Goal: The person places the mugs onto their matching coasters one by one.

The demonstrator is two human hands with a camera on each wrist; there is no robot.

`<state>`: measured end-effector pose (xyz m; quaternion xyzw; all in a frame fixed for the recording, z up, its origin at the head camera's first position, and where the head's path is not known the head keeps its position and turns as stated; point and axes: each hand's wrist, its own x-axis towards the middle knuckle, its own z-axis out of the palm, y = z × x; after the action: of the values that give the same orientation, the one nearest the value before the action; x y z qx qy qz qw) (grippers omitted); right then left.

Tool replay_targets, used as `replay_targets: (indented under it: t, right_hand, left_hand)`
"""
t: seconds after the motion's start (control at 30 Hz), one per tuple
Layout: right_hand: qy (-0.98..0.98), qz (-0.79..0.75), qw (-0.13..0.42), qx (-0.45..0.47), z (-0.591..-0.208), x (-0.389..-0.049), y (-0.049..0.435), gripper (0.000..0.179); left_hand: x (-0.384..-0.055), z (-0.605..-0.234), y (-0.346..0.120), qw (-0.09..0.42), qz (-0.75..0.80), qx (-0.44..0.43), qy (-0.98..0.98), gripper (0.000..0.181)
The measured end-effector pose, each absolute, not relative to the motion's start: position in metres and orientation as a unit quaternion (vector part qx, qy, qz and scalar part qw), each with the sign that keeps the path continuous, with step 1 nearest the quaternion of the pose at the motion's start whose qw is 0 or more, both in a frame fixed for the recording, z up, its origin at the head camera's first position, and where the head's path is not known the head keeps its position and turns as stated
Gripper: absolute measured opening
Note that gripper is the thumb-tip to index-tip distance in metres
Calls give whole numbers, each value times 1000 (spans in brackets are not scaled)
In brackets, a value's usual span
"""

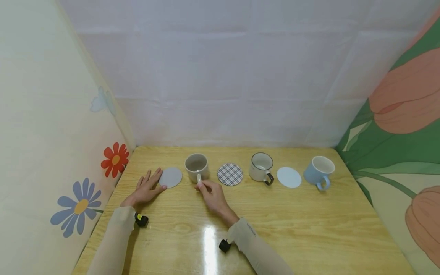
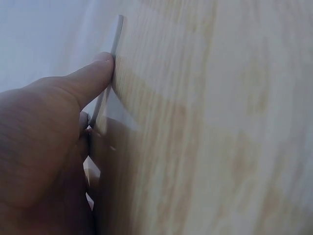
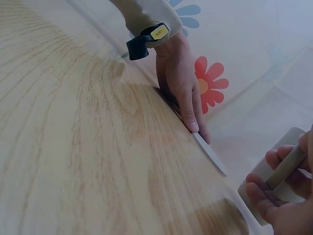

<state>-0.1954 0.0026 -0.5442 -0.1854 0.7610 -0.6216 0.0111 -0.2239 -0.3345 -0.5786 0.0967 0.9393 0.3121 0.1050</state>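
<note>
My left hand lies with fingers stretched out over the left edge of a plain grey coaster, its thumb at the coaster's near edge. In the left wrist view the thumb presses on the coaster's rim. A greyish-beige mug stands just right of that coaster, its handle toward me. My right hand grips this handle between thumb and curled fingers. The right wrist view shows those fingers around the handle and the coaster lying flat beyond.
Right of the beige mug lie a plaid coaster, a white mug with black rim and handle, a white round coaster and a light-blue mug. They form a row on the wooden table, near the white cloth behind.
</note>
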Motion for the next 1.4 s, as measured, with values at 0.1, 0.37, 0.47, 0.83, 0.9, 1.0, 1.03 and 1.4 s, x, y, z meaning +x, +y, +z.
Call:
replay_targets:
  t: [0.1,0.37,0.47,0.83,0.9,1.0,1.03,1.4]
  right_hand:
    - [760,-622,12,-188,-543,-196,2,23]
    - [760,-618,12,-202,-541,-198,3,24]
    - [760,-617,14,-204,-538,-197,4,23]
    - [763,-609,6,-216,-534,-203,4,24]
    - [764,-606,5,-219,-533,-204,3,24]
    - [764,-605,3,-224,-530,-206,4,25]
    - [763,-606,1,-226,-530,-207,3,25]
    - [746,-617,-13,-250,-534,-209,-4,26]
  left_hand:
    - [-224,-578,-334,105,314,96,939,90]
    - [-221,-575,-332,104,318,96,937,91]
    - [-219,-572,-330,107,322,93,936,92]
    - [-219,-574,-330,100,320,90,938,92]
    - [-220,-576,-331,100,317,89,939,91]
    - [-223,-578,-331,100,319,92,938,91]
    - [-224,-578,-332,101,320,92,938,91]
    - [-216,-576,-332,80,340,98,932,90]
